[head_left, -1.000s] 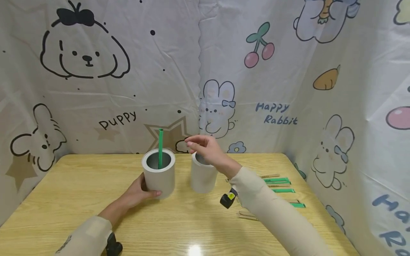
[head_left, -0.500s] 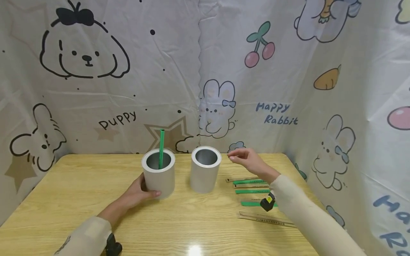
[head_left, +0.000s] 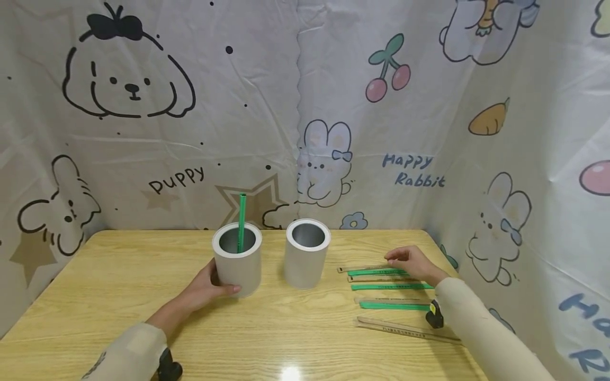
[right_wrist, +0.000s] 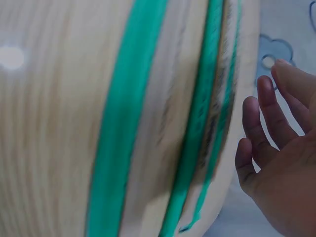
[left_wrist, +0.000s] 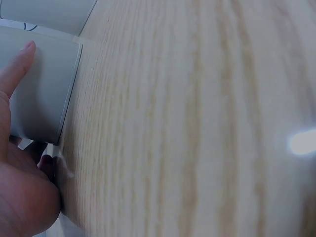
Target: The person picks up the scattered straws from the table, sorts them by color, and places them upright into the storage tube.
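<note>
My left hand holds a white cylindrical cup low on its side. The thumb lies across the front and the fingers go behind it, mostly hidden. A slim green wrapped stick stands in this cup, leaning slightly right. To its right is a second white cup, with a grey inside and no stick showing. My right hand hovers at the far end of a row of slim wrapped sticks, close to the farthest brown stick. Its fingers are loosely bent, with nothing visible between them.
Several green sticks and brown sticks lie roughly parallel on the right of the wooden table. Behind the table hangs a printed cloth, which also runs along the right side.
My right hand has moved from above the second cup rightward and down to the row of sticks. The left hand and both cups have stayed in place.
</note>
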A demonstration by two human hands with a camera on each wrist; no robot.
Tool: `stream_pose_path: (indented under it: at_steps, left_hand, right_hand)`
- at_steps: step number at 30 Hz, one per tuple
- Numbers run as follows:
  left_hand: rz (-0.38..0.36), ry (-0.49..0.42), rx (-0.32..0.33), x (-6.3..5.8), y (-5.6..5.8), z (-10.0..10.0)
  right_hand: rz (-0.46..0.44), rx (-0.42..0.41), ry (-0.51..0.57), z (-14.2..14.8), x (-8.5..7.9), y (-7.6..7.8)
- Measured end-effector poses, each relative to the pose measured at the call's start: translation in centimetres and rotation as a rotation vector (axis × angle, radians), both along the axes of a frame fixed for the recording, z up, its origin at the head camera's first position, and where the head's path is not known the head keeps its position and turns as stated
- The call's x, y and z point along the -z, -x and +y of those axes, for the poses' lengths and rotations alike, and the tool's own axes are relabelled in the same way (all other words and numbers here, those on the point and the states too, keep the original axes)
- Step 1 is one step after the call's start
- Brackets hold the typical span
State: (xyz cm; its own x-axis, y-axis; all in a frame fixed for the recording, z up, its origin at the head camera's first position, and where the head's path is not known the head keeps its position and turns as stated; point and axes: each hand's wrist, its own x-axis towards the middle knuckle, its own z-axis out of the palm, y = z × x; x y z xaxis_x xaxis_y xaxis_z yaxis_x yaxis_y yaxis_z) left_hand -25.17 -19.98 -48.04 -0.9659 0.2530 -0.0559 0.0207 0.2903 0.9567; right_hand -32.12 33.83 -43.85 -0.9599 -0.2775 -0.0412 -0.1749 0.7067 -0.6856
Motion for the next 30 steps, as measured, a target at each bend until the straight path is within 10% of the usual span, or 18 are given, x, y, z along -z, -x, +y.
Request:
stream_pose_path:
  at_steps: [30]
  left_hand:
    - [0.006,0.003,-0.011,0.2,0.0,0.0]
  right_hand:
    - [0.062,-0.142,-0.141,1.6,0.8,0.2]
